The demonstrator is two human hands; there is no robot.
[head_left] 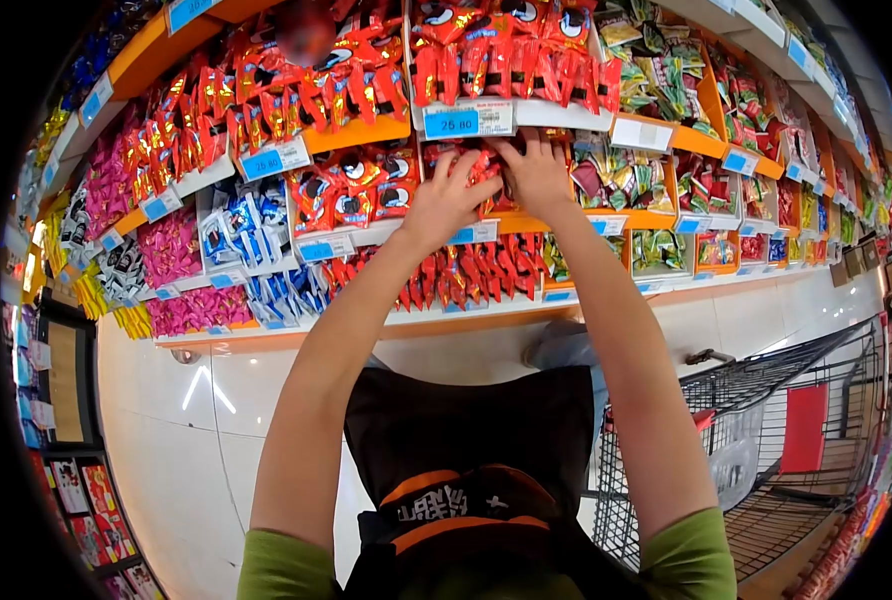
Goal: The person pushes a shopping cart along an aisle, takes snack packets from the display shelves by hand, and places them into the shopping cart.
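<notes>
Both of my arms reach forward into a middle-row shelf compartment under a blue price label [452, 122] reading 25.80. My left hand [450, 196] rests on red candy packets [474, 168] at the compartment's left side, its fingers apart. At the right side of the same compartment is my right hand [536, 180], with its fingers reaching in under the shelf above; the fingertips are partly hidden by the shelf edge. Whether anything lies under the right fingers cannot be made out. Red packets with eye prints [354, 186] fill the neighbouring compartment on the left.
Tiered shelves hold pink packets [170, 250], blue and white packets [246, 222] and green-yellow packets [656, 70]. A wire shopping cart [766, 440] stands at my right. A dark apron [466, 420] covers my front. Another display stands at the far left.
</notes>
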